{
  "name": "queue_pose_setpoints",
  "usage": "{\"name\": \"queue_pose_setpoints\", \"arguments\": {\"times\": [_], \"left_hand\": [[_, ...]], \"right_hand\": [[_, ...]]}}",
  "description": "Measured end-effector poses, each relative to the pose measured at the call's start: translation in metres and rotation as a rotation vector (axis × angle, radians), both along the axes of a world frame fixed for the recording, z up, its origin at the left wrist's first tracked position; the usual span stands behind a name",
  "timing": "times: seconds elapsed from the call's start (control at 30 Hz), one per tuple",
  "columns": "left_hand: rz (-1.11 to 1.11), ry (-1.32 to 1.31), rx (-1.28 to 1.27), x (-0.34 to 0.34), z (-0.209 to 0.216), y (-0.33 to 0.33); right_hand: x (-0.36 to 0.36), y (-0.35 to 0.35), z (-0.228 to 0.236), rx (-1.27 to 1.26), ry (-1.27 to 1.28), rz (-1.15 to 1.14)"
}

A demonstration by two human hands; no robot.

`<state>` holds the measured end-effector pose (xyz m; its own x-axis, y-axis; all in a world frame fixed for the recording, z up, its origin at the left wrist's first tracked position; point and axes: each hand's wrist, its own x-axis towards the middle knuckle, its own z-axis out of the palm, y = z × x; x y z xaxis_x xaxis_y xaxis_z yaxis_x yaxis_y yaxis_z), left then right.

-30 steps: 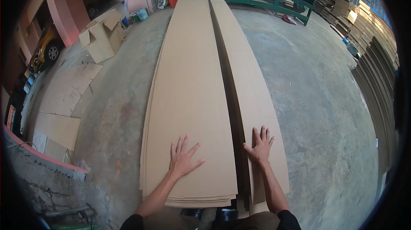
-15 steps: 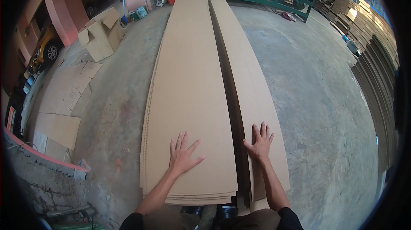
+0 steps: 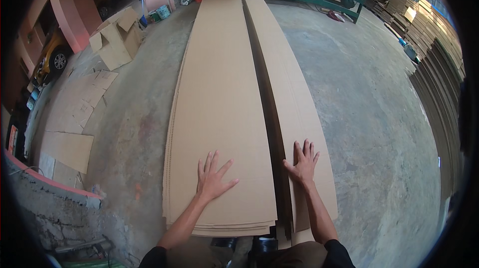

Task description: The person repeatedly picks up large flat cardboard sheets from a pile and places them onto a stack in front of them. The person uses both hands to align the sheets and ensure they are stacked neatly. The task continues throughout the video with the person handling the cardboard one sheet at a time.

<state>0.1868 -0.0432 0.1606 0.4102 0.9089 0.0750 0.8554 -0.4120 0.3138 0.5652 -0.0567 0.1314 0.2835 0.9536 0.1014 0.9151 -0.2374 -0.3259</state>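
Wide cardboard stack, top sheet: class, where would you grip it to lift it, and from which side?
Probably the near short edge of the wide cardboard stack, from the person's end: the left hand lies flat there, and the long sheet would likely sag if gripped along one side.

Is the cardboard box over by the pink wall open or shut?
Open: the cardboard box has its top flaps sticking up and outward.

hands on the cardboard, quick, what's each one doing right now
Left hand: open, fingers spread, palm flat on the wide cardboard stack, holding nothing.
Right hand: open, fingers spread, flat on the narrow cardboard stack, holding nothing.
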Motion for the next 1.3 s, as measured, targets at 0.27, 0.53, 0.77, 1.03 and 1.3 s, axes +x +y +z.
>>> {"name": "queue_pose_setpoints", "arguments": {"times": [0.27,0.53,0.77,1.03,1.3], "left_hand": [[-0.007,-0.003,0.016,-0.001,-0.003,0.001],[0.004,-0.123,-0.15,-0.013,0.003,0.011],[0.027,-0.425,0.069,-0.014,0.044,0.037],[-0.019,0.064,-0.058,0.012,0.007,0.018],[-0.017,0.045,-0.033,0.01,0.006,0.021]], "right_hand": [[-0.001,0.0,0.002,-0.004,0.001,-0.003],[0.002,0.001,0.002,-0.017,0.013,0.01],[-0.017,0.018,0.036,0.261,0.059,0.01],[-0.028,0.027,0.021,-0.078,-0.026,0.015],[-0.01,0.029,0.003,0.025,-0.017,-0.097]]}}
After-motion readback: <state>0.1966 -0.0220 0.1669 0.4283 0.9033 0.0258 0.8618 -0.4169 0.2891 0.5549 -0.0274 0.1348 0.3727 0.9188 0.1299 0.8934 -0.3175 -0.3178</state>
